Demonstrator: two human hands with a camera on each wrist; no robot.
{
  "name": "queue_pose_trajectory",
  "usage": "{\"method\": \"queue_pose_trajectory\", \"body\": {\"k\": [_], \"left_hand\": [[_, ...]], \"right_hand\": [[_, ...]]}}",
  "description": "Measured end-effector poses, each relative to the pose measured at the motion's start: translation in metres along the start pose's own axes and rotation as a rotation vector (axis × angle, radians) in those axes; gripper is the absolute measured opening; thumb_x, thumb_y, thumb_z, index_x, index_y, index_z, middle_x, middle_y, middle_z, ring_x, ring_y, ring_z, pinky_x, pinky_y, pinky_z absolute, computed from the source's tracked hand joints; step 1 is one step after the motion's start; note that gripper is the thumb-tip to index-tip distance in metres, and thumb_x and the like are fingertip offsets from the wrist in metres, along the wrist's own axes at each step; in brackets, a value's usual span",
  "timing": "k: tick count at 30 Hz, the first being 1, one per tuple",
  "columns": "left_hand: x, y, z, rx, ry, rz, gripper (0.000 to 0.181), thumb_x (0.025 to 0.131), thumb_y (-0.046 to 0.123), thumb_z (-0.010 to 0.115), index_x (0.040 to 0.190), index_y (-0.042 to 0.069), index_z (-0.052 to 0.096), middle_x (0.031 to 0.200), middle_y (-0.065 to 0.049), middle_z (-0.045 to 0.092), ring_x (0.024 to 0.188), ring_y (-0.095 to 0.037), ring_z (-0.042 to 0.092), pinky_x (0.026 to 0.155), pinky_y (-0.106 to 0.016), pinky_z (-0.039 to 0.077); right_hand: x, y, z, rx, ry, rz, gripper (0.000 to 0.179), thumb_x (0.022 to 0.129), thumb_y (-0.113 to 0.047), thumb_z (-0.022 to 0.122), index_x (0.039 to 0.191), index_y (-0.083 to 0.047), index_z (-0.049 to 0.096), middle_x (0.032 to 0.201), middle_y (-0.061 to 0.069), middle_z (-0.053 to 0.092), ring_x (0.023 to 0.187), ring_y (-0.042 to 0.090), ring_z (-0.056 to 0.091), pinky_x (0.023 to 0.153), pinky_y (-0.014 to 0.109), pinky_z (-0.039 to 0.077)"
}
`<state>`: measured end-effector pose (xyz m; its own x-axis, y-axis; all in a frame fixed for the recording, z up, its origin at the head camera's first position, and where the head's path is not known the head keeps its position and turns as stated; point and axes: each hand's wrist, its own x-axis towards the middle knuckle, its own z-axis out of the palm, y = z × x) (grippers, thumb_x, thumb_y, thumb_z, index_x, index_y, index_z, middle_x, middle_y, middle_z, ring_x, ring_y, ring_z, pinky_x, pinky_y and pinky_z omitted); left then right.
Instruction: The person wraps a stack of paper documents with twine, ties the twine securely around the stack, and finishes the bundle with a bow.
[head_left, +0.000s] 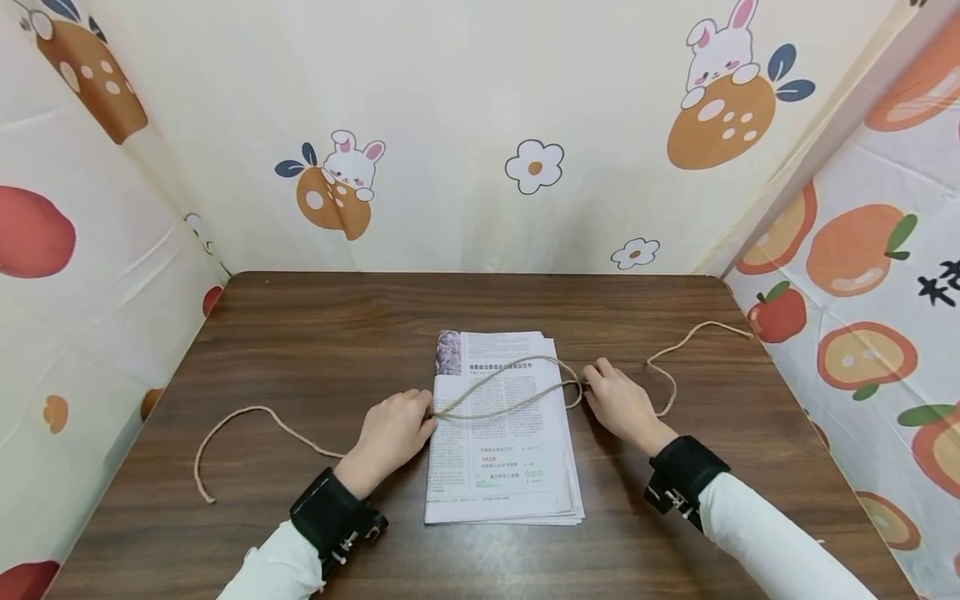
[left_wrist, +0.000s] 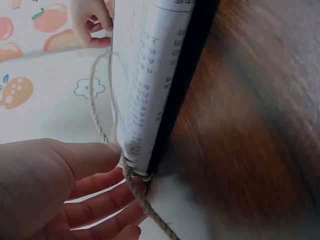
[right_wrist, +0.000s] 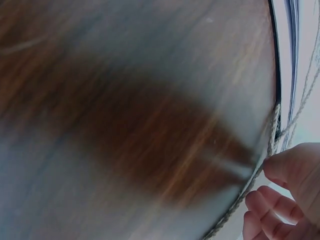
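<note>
A folded newspaper stack (head_left: 498, 467) lies on the table with a thin beige rope (head_left: 501, 410) looped across its upper half. At the stack's left edge my left hand (head_left: 393, 429) pinches the rope; up close, the thumb (left_wrist: 95, 159) presses where the strands meet by the fold. Beyond the right edge, my right hand (head_left: 621, 402) holds the rope between thumb and fingers, close to a small loop. In the right wrist view the rope (right_wrist: 245, 192) runs taut-looking past that thumb. Part of the rope is hidden under the stack.
One loose rope tail curls on the wooden table (head_left: 315, 333) at the left. Another tail bends toward the right edge, its end near the patterned side cloth (head_left: 862, 383). A cloth wall (head_left: 450, 208) with printed rabbits stands behind the table.
</note>
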<state>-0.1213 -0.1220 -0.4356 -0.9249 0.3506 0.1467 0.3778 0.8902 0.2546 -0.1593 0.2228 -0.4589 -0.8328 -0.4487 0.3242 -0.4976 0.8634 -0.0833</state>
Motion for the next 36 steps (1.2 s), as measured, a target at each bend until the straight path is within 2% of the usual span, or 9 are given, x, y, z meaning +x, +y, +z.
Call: {"method": "queue_pose_trajectory", "body": {"k": [7, 14, 21, 27, 32, 36], "left_hand": [[0.002, 0.001, 0.005, -0.018, 0.013, -0.003, 0.017, 0.076, 0.015, 0.073, 0.078, 0.013, 0.056, 0.066, 0.001, 0.059, 0.055, -0.016, 0.056, 0.044, -0.029, 0.038], [-0.005, -0.006, -0.001, 0.009, 0.020, -0.010, 0.015, 0.074, 0.013, 0.075, 0.075, 0.016, 0.060, 0.071, 0.002, 0.063, 0.060, -0.017, 0.059, 0.047, -0.031, 0.042], [-0.020, -0.020, -0.010, 0.034, -0.010, -0.032, 0.017, 0.074, 0.010, 0.074, 0.070, 0.016, 0.059, 0.067, 0.003, 0.059, 0.055, -0.015, 0.054, 0.045, -0.030, 0.041], [-0.034, -0.039, -0.018, 0.061, 0.020, -0.020, 0.018, 0.074, 0.008, 0.072, 0.069, 0.015, 0.057, 0.065, 0.003, 0.054, 0.054, -0.014, 0.052, 0.045, -0.028, 0.040], [-0.044, -0.056, -0.021, 0.073, 0.015, -0.052, 0.019, 0.074, 0.006, 0.072, 0.069, 0.016, 0.056, 0.064, 0.005, 0.050, 0.052, -0.012, 0.048, 0.044, -0.026, 0.037], [-0.047, -0.064, -0.022, 0.096, 0.029, -0.071, 0.019, 0.074, 0.006, 0.073, 0.069, 0.015, 0.058, 0.064, 0.003, 0.050, 0.052, -0.014, 0.048, 0.043, -0.026, 0.037]], "right_hand": [[0.002, -0.002, 0.007, 0.007, -0.004, 0.016, 0.017, 0.073, -0.001, 0.069, 0.083, -0.006, 0.056, 0.077, 0.006, 0.047, 0.057, 0.018, 0.049, 0.048, 0.030, 0.041], [0.003, 0.001, 0.006, -0.027, -0.028, 0.015, 0.014, 0.076, 0.000, 0.067, 0.079, -0.004, 0.054, 0.074, 0.007, 0.046, 0.055, 0.018, 0.049, 0.046, 0.029, 0.040], [0.006, 0.006, -0.001, -0.047, -0.034, 0.037, 0.010, 0.081, 0.000, 0.062, 0.080, -0.004, 0.053, 0.072, 0.006, 0.049, 0.056, 0.020, 0.050, 0.048, 0.029, 0.041], [0.010, 0.014, -0.004, -0.058, -0.056, 0.076, 0.012, 0.080, 0.001, 0.061, 0.078, -0.005, 0.051, 0.070, 0.007, 0.050, 0.055, 0.021, 0.049, 0.048, 0.031, 0.040], [0.009, 0.019, -0.001, -0.062, -0.045, 0.098, 0.012, 0.081, 0.000, 0.061, 0.077, -0.005, 0.051, 0.070, 0.007, 0.049, 0.056, 0.022, 0.048, 0.048, 0.032, 0.040], [0.007, 0.020, 0.002, -0.058, -0.040, 0.093, 0.012, 0.081, 0.000, 0.061, 0.077, -0.005, 0.051, 0.070, 0.007, 0.048, 0.055, 0.022, 0.047, 0.047, 0.032, 0.040]]}}
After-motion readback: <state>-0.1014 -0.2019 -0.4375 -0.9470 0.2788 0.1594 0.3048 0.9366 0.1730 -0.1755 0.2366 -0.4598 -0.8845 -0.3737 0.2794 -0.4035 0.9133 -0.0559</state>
